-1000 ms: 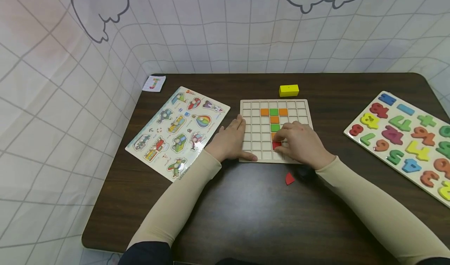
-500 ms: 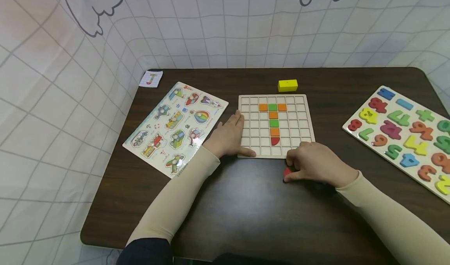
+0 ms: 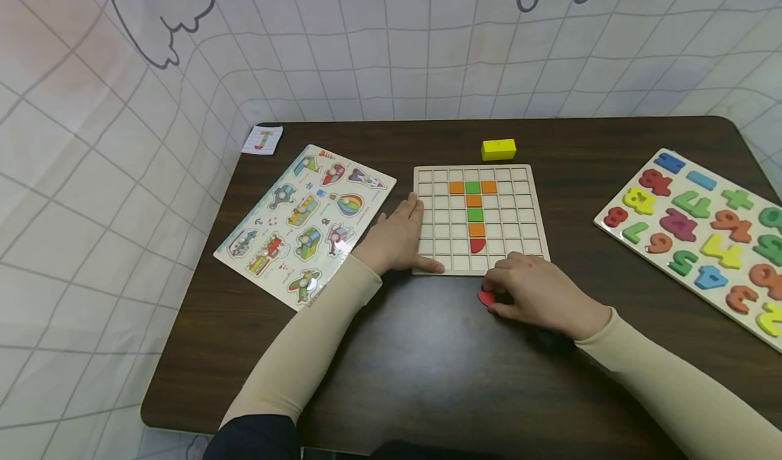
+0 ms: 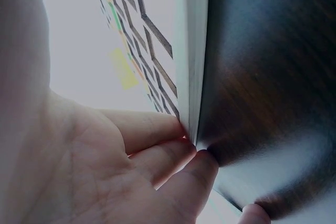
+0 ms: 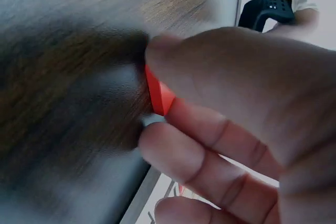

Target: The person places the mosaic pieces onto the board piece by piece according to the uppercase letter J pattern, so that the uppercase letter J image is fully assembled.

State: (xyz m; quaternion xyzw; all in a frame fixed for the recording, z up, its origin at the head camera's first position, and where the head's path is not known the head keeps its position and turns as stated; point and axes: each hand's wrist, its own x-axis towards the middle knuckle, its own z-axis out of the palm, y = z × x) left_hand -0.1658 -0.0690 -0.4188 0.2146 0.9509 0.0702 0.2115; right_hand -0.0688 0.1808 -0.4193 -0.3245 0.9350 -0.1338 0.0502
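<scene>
My right hand point(image 3: 540, 292) pinches a small red piece point(image 3: 486, 298) between thumb and fingers, low over the table just in front of the grid board. The right wrist view shows the red piece point(image 5: 159, 97) as a thick block, partly covered by the thumb. Along the left edge of the pale grid board point(image 3: 440, 251) lies my left hand point(image 3: 396, 238), its fingers extended and touching the frame. Orange and green squares point(image 3: 474, 215) sit in the board's cells in a T shape. A red piece with one rounded corner point(image 3: 477, 245) lies at the bottom of that column.
Left of the board lies a picture puzzle board point(image 3: 287, 222); a number puzzle board point(image 3: 690, 236) lies at the right. A yellow block point(image 3: 498, 150) stands behind the grid. A card with a coloured J point(image 3: 263, 140) lies at the table's back left corner.
My right hand has left the grid, where the red piece with the rounded corner now shows. It has picked up another red piece in front and shifted it left. The left hand stays put.
</scene>
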